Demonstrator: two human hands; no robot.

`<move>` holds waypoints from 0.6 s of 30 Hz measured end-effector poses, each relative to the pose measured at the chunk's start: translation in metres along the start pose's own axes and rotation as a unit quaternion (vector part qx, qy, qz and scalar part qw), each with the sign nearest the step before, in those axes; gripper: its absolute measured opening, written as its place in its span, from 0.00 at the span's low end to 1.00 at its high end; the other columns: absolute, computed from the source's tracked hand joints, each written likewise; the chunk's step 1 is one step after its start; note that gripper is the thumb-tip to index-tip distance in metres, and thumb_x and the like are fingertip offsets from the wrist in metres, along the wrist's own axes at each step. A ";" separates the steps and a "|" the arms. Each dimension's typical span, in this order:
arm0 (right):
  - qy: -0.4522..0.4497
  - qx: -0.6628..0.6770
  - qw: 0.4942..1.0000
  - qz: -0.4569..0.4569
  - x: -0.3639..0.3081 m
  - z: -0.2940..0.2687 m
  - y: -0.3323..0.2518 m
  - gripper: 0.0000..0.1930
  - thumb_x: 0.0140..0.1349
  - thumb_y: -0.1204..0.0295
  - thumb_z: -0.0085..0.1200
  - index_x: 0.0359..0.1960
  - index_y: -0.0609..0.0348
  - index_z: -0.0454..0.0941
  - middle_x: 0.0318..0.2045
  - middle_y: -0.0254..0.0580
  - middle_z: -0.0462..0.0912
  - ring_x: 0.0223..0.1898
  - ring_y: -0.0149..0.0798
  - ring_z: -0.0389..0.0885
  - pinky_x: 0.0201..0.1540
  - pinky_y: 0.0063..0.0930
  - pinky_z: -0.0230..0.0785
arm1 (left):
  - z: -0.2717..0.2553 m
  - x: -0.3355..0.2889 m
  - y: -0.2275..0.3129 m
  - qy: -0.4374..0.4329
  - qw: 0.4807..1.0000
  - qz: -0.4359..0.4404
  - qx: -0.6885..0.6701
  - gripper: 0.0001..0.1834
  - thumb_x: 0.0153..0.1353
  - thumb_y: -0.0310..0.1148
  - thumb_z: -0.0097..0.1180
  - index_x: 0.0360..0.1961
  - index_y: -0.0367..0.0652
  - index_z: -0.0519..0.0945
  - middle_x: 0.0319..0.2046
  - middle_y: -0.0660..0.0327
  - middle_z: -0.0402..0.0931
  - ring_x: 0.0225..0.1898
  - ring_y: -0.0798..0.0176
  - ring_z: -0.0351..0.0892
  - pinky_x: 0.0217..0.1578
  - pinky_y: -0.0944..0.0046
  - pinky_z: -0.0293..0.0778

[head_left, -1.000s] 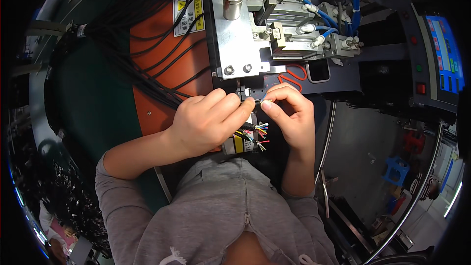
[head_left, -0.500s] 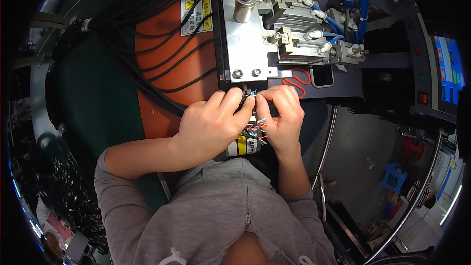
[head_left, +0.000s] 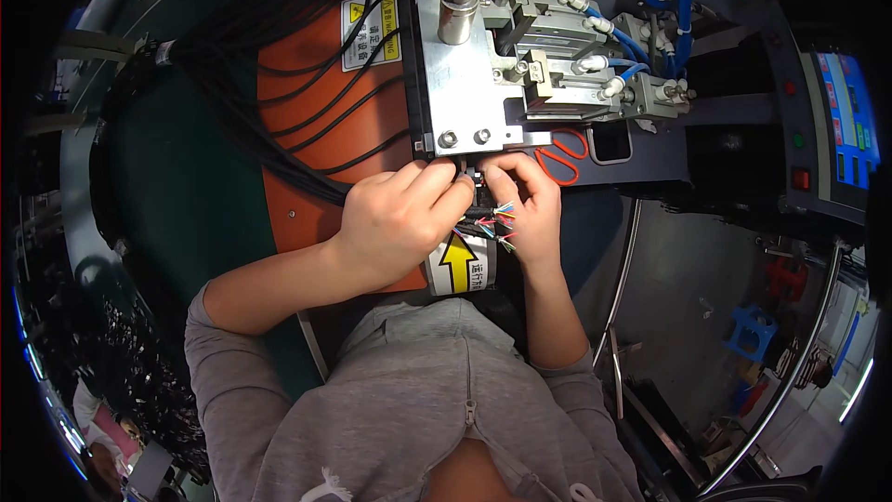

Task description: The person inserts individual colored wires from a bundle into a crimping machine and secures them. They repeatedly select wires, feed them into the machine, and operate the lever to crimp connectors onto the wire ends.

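My left hand (head_left: 404, 214) is closed, its thumb and forefinger pinched just below the front edge of a metal fixture block (head_left: 460, 102). Black cables (head_left: 476, 212) show beside its curled fingers, their stripped ends fanning out in several thin coloured wires (head_left: 504, 216). Opposite it, my right hand (head_left: 528, 209) is closed too, fingers bent at the block's lower edge and thumb toward the left fingertips. A small dark piece with a light spot (head_left: 478, 177) lies between the fingertips; what exactly they grip is hidden.
Air cylinders (head_left: 567, 42) with blue hoses stand behind the block. Red-handled scissors (head_left: 564, 158) lie right of my right hand. A black cable bundle (head_left: 246, 121) crosses the orange panel (head_left: 307, 112). A yellow arrow label (head_left: 457, 265) is below my hands; a screen (head_left: 844, 121) stands far right.
Both hands have moved slightly forward, closer under the block's edge. The blue wire tips between my fingertips are now out of sight, and more of the arrow label shows.
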State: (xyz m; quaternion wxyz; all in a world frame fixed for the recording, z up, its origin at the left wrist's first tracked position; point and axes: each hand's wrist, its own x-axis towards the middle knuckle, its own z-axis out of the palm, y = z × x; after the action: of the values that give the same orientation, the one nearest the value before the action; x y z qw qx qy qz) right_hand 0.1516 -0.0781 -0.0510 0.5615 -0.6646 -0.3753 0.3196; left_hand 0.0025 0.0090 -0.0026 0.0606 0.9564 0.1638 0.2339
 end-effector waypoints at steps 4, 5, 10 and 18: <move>0.042 -0.137 0.966 -0.215 0.003 0.003 -0.012 0.05 0.50 0.79 0.60 0.29 0.65 0.79 0.29 0.45 0.81 0.32 0.40 0.80 0.37 0.27 0.69 | 0.000 0.001 0.000 0.012 1.000 -0.017 -0.011 0.11 0.46 0.28 0.59 0.34 0.44 0.82 0.27 0.67 0.73 0.24 0.69 0.74 0.20 0.70 0.68; 0.063 -0.174 0.943 -0.277 0.004 0.004 -0.012 0.05 0.50 0.80 0.60 0.29 0.64 0.79 0.29 0.44 0.81 0.32 0.41 0.79 0.36 0.27 0.69 | -0.002 0.001 0.001 -0.003 1.000 -0.023 -0.007 0.11 0.46 0.28 0.59 0.34 0.43 0.82 0.27 0.67 0.73 0.24 0.69 0.74 0.20 0.70 0.68; 0.034 -0.066 0.995 -0.071 0.000 -0.003 -0.001 0.07 0.46 0.83 0.62 0.27 0.63 0.79 0.28 0.41 0.81 0.33 0.39 0.79 0.37 0.29 0.70 | -0.017 -0.005 0.009 -0.100 0.993 -0.045 0.041 0.13 0.47 0.26 0.59 0.37 0.40 0.81 0.26 0.66 0.71 0.24 0.69 0.75 0.21 0.70 0.70; -0.211 0.044 0.929 -0.302 0.011 -0.020 -0.022 0.13 0.41 0.85 0.62 0.32 0.61 0.82 0.33 0.41 0.83 0.36 0.40 0.80 0.41 0.29 0.71 | -0.015 -0.007 0.001 -0.092 0.994 -0.041 -0.036 0.14 0.46 0.26 0.59 0.37 0.35 0.79 0.27 0.62 0.70 0.23 0.66 0.75 0.23 0.67 0.71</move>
State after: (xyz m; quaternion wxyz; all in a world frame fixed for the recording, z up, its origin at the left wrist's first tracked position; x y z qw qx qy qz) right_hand 0.1712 -0.0765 -0.0263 0.5682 -0.4114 -0.6536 0.2841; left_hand -0.0102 0.0061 0.0083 0.1193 0.9635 0.1886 0.1482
